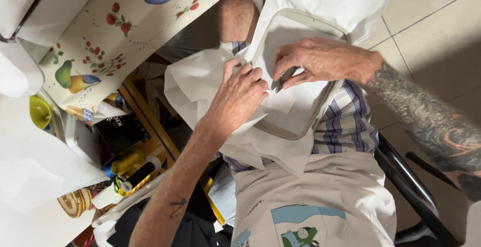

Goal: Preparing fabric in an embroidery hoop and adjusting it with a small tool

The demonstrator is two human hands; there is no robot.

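both hands [240,94] [313,59] on white fabric [300,101] in embroidery hoop [295,136], r w/ small tool [283,78]

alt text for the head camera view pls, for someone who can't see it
Seen from above, a seated person's left hand presses white fabric stretched in a rounded embroidery hoop on their lap, while the right hand pinches a small dark tool against it. A fruit-patterned tablecloth lies alongside.

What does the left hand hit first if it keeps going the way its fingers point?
The left hand points up-right along the white fabric. Probably first the right hand, holding a small dark tool, then the hoop's far rim. Depth unclear.
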